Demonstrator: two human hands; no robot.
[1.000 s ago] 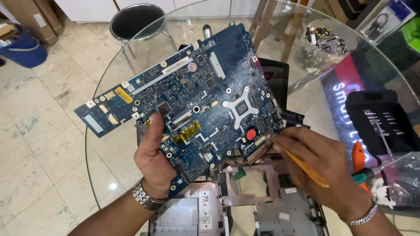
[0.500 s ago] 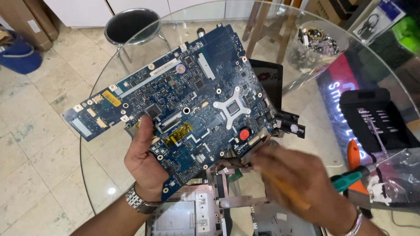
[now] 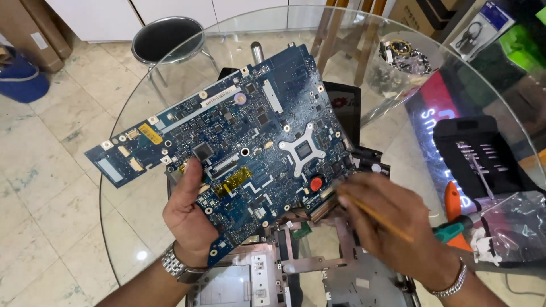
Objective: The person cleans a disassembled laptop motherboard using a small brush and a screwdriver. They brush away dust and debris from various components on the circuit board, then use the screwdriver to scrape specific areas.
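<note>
Nearest the camera, the stripped grey laptop chassis (image 3: 296, 278) lies flat on the round glass counter (image 3: 512, 142), its metal frame and touchpad recess showing between the person's two forearms. Just above it, the left hand (image 3: 190, 219) is closed on the lower edge of a blue motherboard (image 3: 239, 142), thumb pressed on the component face and the other fingers hidden behind the board; a metal watch (image 3: 176, 266) sits on that wrist. The right hand (image 3: 392, 224), wearing a silver bracelet (image 3: 452, 282), is curled around a thin wooden-handled brush (image 3: 378, 216), whose tip meets the board's lower right edge beside a red round component (image 3: 316, 183). The board is held up off the counter, tilted, its long side running from lower left to upper right, with a silver X-shaped bracket (image 3: 302, 149) around the processor and a patch of yellow tape (image 3: 232, 181) near the thumb. To the right of the hands lie an orange and teal tool handle (image 3: 455, 224) and a clear plastic bag (image 3: 515, 219). Further right stands a black case of screwdriver bits (image 3: 475, 156). Beyond the board, a dish of small parts (image 3: 405, 57) rests near the counter's far edge, and a black round stool (image 3: 166, 38) stands on the tiled floor (image 3: 45, 170) behind.
</note>
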